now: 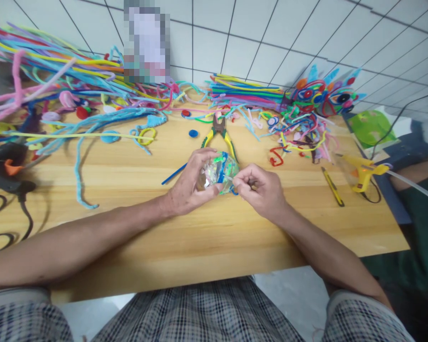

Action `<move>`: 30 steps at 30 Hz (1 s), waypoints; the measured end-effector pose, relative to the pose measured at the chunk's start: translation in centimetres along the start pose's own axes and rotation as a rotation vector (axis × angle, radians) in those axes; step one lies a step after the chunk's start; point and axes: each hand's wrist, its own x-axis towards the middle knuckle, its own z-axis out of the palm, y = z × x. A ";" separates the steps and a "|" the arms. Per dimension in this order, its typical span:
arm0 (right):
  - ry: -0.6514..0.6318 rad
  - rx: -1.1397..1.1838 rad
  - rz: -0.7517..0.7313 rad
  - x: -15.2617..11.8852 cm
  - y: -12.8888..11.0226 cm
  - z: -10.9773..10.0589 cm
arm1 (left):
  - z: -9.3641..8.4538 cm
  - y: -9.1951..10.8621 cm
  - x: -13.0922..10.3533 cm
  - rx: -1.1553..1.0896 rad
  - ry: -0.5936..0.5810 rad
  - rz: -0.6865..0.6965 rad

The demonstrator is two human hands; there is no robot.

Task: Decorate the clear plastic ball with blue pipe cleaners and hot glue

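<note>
A clear rounded object (212, 174) with green shiny bits and a blue strip rests just above the table, held from its left side by my left hand (192, 183), thumb and fingers wrapped round it. At its right side, my right hand (258, 190) is closed in a pinch on a thin pale piece (229, 177) whose tip touches the blue strip. A small blue loop (234, 190) shows below the right fingertips. Pliers (219, 133) with yellow-green handles lie open just behind the object. A blue stem (174, 174) sticks out left of my left hand.
Pipe cleaners (92, 80) cover the back left of the table (214, 237); a bundle (246, 95) and loose scraps (303, 130) lie back right. Further right are a cutter (332, 186), a yellow glue gun (365, 173) and colourful masks (328, 97). A black device (7, 166) with cables sits left.
</note>
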 end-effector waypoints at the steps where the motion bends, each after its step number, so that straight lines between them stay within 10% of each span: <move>1: 0.001 0.002 -0.004 0.0 0.0 0.0 | 0.0 0.0 0.0 0.000 0.004 0.002; 30: 0.048 0.046 0.053 0.6 0.4 0.0 | -0.6 -0.9 0.5 0.100 -0.120 0.073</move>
